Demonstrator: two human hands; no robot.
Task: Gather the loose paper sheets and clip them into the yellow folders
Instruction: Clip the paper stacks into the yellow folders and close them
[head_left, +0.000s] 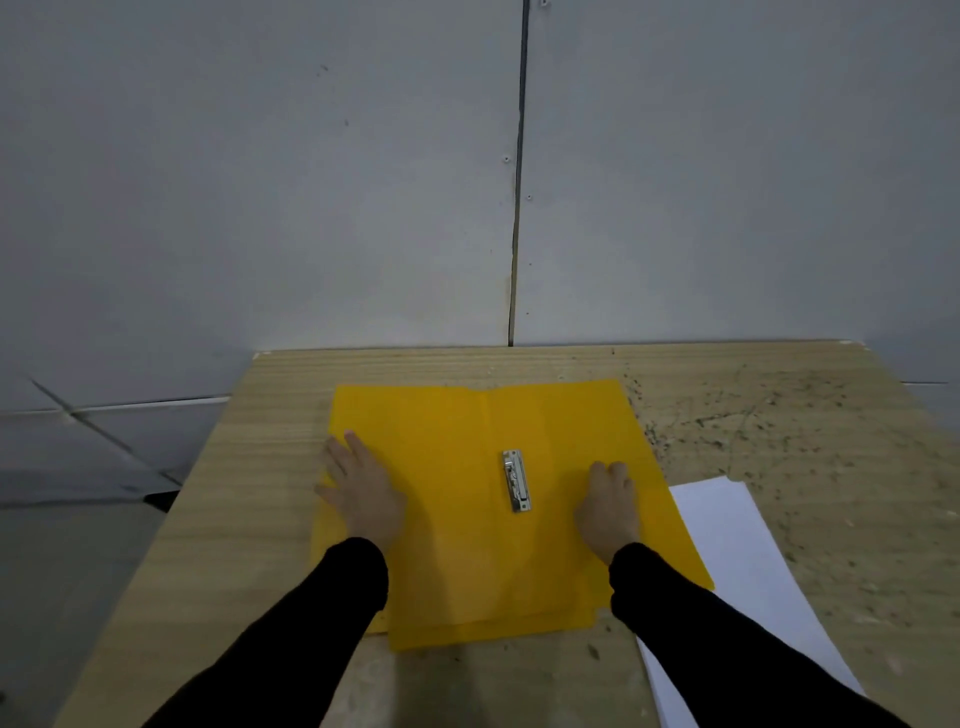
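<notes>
paper sheets (737, 545) against yellow folder (467, 545), right side; scuffed table (789, 415)

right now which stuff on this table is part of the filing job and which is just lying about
For the job:
open yellow folder
metal clip at its middle
white paper sheets to its right
left hand and right hand, both on the folder

Just there:
wooden table
dark specks on it
grey wall
</notes>
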